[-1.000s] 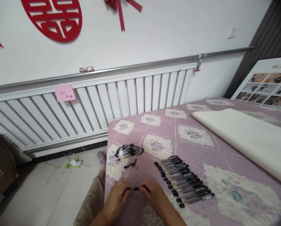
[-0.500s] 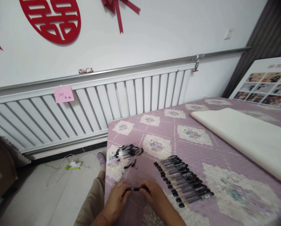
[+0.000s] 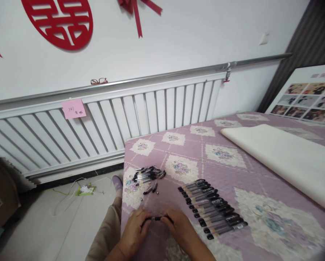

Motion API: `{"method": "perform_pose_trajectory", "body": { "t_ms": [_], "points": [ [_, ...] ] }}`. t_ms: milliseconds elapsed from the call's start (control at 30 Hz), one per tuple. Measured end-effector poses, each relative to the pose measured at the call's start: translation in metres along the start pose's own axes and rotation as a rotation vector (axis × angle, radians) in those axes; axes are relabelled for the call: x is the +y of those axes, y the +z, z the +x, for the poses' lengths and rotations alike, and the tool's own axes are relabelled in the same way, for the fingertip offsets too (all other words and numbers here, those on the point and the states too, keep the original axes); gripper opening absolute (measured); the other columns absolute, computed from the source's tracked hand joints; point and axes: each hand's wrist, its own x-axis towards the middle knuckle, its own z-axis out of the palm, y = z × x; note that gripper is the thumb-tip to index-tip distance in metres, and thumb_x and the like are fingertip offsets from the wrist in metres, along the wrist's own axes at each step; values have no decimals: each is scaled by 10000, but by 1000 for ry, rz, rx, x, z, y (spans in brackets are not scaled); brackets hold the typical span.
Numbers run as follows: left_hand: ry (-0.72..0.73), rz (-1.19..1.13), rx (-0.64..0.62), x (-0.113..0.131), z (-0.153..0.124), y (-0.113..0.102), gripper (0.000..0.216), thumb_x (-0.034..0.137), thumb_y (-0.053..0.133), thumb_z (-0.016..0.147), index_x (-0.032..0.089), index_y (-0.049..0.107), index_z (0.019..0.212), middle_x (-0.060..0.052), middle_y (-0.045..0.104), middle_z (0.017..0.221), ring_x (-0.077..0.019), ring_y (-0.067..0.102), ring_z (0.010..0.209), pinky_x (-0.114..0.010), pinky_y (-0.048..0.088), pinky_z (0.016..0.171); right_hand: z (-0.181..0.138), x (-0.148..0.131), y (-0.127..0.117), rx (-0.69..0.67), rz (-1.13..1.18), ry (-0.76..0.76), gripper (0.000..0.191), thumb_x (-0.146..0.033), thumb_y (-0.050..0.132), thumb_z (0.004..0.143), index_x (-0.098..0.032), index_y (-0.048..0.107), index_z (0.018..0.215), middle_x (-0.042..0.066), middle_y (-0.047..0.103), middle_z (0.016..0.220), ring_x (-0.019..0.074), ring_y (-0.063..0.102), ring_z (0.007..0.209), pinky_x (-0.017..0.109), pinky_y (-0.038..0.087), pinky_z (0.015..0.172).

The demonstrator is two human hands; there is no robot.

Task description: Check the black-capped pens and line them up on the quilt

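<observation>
My left hand [image 3: 134, 232] and my right hand [image 3: 179, 228] meet low over the purple quilted bed [image 3: 233, 174]. Both are pinched on the two ends of one black pen [image 3: 158, 218], held level between them. To the right lies a neat slanted row of several finished black pens [image 3: 213, 209]. Farther away, near the bed's left edge, sits a loose heap of pen parts [image 3: 147, 174], with a few stray caps [image 3: 152, 188] just in front of it.
A rolled white sheet [image 3: 284, 159] lies across the bed's right side. A white radiator cover [image 3: 102, 119] with a pink note [image 3: 74, 108] runs along the wall. My knee and a purple slipper [image 3: 118, 183] show left of the bed, cables [image 3: 81, 188] on the floor.
Hardly anything differs. Both hands stay on the pen at the same spot; the view has shifted slightly.
</observation>
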Motion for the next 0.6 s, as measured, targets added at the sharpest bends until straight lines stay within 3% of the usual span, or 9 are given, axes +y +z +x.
{"method": "perform_pose_trajectory", "body": {
  "t_ms": [133, 300, 467, 600],
  "points": [
    [4, -1, 6, 1, 0, -1, 209, 258, 444, 901, 242, 635, 983, -33, 637, 941, -198, 564, 895, -341, 436, 838, 0, 3, 3, 6, 13, -10, 92, -230, 528, 802, -211, 612, 837, 8, 637, 810, 166, 559, 767, 255, 374, 684],
    [3, 3, 11, 1, 0, 0, 209, 266, 438, 909, 242, 633, 983, -31, 634, 926, -196, 563, 888, -343, 441, 833, 0, 2, 3, -13, -45, 26, 173, -277, 491, 843, -198, 607, 741, 22, 642, 788, 176, 563, 772, 267, 373, 693],
    [-5, 11, 14, 1, 0, 1, 209, 250, 444, 906, 240, 633, 995, -35, 634, 936, -200, 561, 894, -351, 440, 838, 0, 1, 0, -7, -3, -5, 99, -242, 527, 815, -208, 615, 844, 14, 645, 842, 165, 564, 794, 254, 378, 702],
    [3, 16, 5, 3, 0, -1, 205, 257, 447, 908, 246, 632, 998, -34, 634, 937, -201, 560, 892, -346, 443, 826, 0, 2, 1, -15, -30, 14, 137, -259, 517, 825, -196, 608, 744, 17, 636, 779, 170, 561, 764, 261, 371, 687]
  ]
}}
